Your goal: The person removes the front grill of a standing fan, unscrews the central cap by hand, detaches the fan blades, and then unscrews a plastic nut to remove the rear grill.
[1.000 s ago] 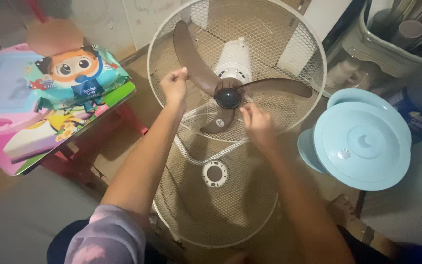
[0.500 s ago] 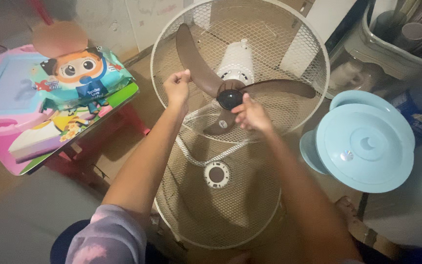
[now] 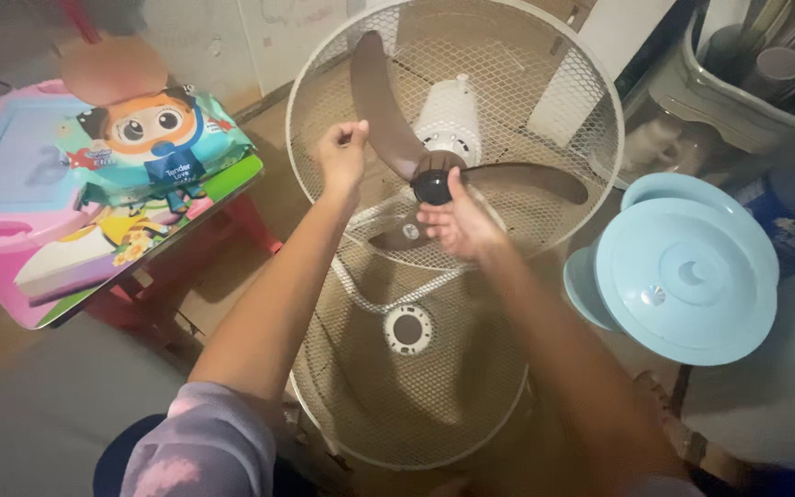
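Note:
A fan stands in front of me with its rear wire guard in place and brown blades around a dark centre cap. My left hand pinches the edge of the upper left blade. My right hand has its thumb and fingers on the dark cap at the hub. The white motor housing shows behind the blades. The loose front guard, with a white centre ring, leans below the fan, under my forearms.
A light blue round lidded pot sits at the right. At the left a small red table carries a pink toy board and a pack of wipes. A grey bin with items stands at the upper right.
My right hand has moved up and left from the lower blade onto the centre cap. The left hand has stayed on the upper blade. The camera has shifted slightly.

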